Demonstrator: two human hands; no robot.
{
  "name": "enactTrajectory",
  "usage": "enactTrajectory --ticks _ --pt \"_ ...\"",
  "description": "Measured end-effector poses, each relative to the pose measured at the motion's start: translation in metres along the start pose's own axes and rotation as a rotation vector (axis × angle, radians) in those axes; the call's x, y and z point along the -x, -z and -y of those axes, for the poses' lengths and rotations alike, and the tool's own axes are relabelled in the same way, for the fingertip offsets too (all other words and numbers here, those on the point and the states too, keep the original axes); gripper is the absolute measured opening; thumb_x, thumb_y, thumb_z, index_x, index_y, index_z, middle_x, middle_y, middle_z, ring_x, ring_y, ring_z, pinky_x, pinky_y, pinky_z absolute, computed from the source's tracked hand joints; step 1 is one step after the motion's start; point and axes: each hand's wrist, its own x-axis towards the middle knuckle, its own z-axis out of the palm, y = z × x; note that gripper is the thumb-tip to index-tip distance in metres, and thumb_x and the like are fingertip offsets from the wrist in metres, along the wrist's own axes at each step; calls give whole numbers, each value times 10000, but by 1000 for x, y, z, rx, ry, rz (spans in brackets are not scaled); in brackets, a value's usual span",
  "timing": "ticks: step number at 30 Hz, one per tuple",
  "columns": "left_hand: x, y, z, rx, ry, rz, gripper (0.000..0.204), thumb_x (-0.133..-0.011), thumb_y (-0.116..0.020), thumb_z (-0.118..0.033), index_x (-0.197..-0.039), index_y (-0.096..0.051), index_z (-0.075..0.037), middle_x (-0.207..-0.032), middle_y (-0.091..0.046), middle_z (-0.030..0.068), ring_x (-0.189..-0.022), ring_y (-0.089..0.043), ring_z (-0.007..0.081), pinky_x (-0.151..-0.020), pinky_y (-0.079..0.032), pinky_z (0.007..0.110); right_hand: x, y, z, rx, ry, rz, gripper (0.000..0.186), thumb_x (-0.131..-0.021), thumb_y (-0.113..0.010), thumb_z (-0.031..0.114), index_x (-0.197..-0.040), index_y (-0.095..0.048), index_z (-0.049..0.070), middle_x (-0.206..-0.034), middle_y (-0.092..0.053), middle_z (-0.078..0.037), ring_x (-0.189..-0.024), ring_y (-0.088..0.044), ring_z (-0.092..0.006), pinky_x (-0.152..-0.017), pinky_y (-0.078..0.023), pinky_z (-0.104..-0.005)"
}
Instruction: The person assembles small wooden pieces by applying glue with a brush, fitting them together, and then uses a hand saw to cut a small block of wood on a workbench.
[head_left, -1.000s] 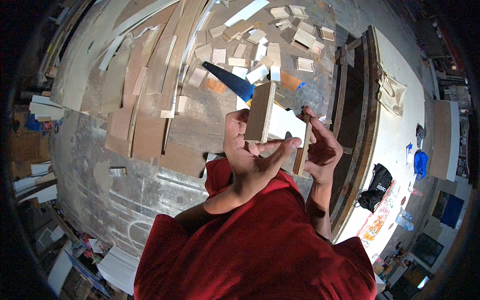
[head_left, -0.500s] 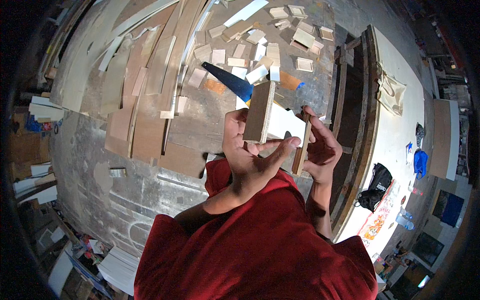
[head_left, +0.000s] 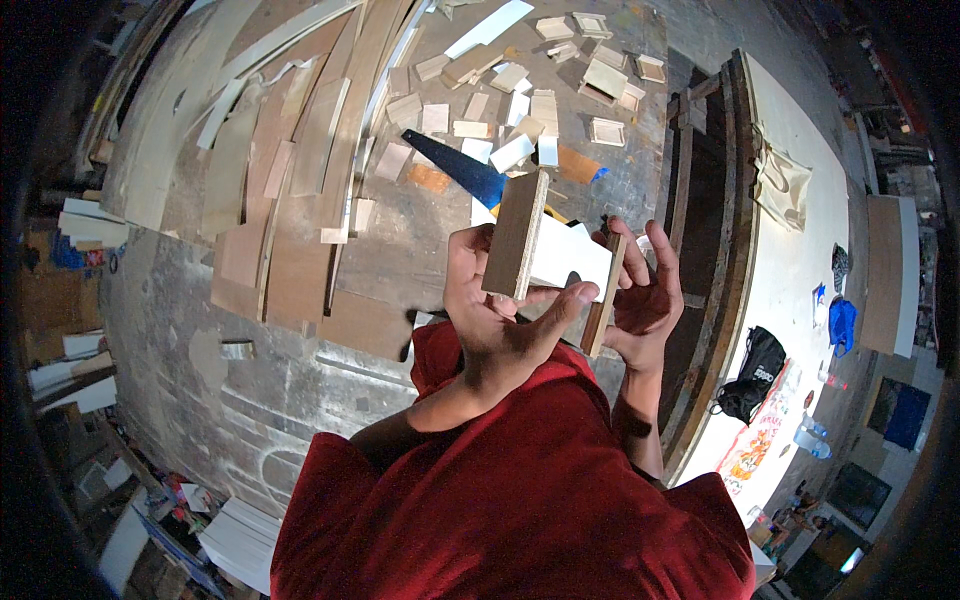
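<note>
In front of my chest is a small wooden piece (head_left: 515, 235), box-like, with a thick wood side, a white panel (head_left: 570, 258) and a narrow brown wood strip (head_left: 604, 300) at its right. My left hand (head_left: 500, 320) is closed on it from below, its thumb lying along the white panel near a dark notch or spot. At the strip, my right hand (head_left: 645, 300) is half curled, thumb low and fingertips behind the upper end, one finger raised off it. Beyond them lies a handsaw (head_left: 455, 167) with a dark blue blade; its yellow handle is partly hidden.
Several small wood offcuts (head_left: 435, 118) and little wooden frames (head_left: 606, 130) are strewn on the worktop ahead. Long boards (head_left: 300, 210) are piled at the left. A roll of tape (head_left: 237, 348) sits nearer. At right stands a pale-topped table (head_left: 790, 270) with bags (head_left: 750, 375) and bottles.
My right hand's fingers have loosened and spread a little at the strip, one now lifted away. The wooden piece has tipped slightly in my left hand's grip.
</note>
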Motion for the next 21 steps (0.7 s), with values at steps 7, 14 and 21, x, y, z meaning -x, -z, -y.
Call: enactTrajectory --ticks 7,14,21 --pt "1 1 0 21 7 -10 664 -775 -810 -48 -1213 -327 74 -1127 -580 204 -989 -686 241 -765 -631 287 1 1 0 17 -12 8 1209 -539 -964 147 -1517 -256 69 -1508 -363 -272 -1352 -452 -363 -975 -523 -433" --pt "1 3 -1 -8 71 -4 683 -771 -817 -56 -1217 -314 64 -1141 -570 203 -996 -679 249 -788 -631 314 3 10 -8 70 57 39 1077 -554 -958 135 -1463 -385 58 -1495 -374 -285 -1345 -456 -374 -997 -509 -450" --pt "0 8 3 51 127 -23 653 -787 -803 -43 -1203 -308 48 -1141 -561 206 -985 -674 239 -795 -631 329 -1 9 -1 279 157 154 471 -632 -912 163 -1039 -729 13 -1439 -434 -319 -1376 -411 -395 -1028 -454 -449"
